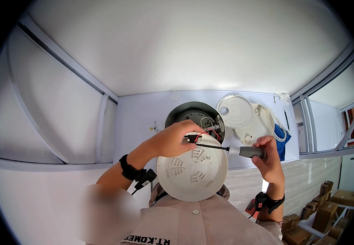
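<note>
My right hand [269, 160] is closed around the grey handle of a screwdriver [250, 152]. The long dark shaft runs left, its tip at a small black component [192, 139] with red wires. That component sits at the far rim of a white round plastic base [191, 179] with vent slots, tilted up against my body. My left hand [176, 138] grips the base's far left rim, thumb and fingers on either side of the black component. Just beyond stands an open dark round pot-like housing [177, 111], wires and metal parts inside; the red wires lead toward it.
A white perforated disc [238, 110] leans over a white lid-like cover [255, 124] on the white table [138, 110]. A blue cloth or bag [281, 143] hangs near the right edge. Crumpled clear plastic [283, 97] lies behind. Cardboard boxes [326, 214] stand at lower right.
</note>
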`<state>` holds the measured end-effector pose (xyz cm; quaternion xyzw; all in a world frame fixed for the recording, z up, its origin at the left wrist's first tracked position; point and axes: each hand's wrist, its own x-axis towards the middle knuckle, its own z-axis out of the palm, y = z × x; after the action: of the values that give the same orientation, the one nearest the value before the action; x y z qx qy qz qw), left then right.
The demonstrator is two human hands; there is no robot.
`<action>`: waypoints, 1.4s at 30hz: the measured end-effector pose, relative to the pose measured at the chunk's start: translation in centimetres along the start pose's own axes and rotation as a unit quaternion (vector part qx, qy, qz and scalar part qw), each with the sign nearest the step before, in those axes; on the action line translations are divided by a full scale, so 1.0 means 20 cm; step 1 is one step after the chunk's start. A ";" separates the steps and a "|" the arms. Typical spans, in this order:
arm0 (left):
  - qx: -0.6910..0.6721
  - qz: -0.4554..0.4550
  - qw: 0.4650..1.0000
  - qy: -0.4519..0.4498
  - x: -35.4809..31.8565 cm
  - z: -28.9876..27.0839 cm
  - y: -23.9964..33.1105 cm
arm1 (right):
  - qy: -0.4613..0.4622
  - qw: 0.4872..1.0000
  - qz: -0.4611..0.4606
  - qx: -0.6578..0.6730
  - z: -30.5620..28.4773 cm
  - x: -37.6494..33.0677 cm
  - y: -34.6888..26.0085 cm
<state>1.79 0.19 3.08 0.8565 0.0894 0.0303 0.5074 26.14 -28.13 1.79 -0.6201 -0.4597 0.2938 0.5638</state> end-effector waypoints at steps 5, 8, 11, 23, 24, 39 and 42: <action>0.008 -0.007 1.000 0.000 0.00 0.00 0.02 | 0.105 0.988 0.108 -0.018 0.06 0.03 -0.04; 0.001 -0.005 1.000 -0.006 0.01 0.00 0.03 | 0.110 0.973 0.138 -0.146 0.04 0.02 -0.01; -0.001 -0.021 1.000 -0.004 0.00 0.01 0.02 | 0.054 0.974 0.150 -0.164 0.03 0.01 -0.05; -0.008 -0.023 1.000 0.005 -0.03 0.03 0.02 | 0.046 0.985 0.135 -0.097 -0.02 -0.05 0.05; -0.010 -0.023 1.000 0.017 -0.03 0.04 0.02 | 0.043 0.980 0.170 -0.094 -0.02 -0.04 0.04; 0.214 0.042 0.974 0.053 -0.09 0.11 0.09 | 0.157 0.982 -0.011 -0.106 0.08 -0.03 0.01; 0.217 0.035 0.973 0.064 -0.10 0.13 0.13 | 0.127 0.979 0.081 -0.135 0.04 -0.05 -0.01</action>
<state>0.42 -3.62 4.27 0.9450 0.0966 0.0829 0.3012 24.89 -28.65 1.75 -0.7580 -0.3679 0.1931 0.5028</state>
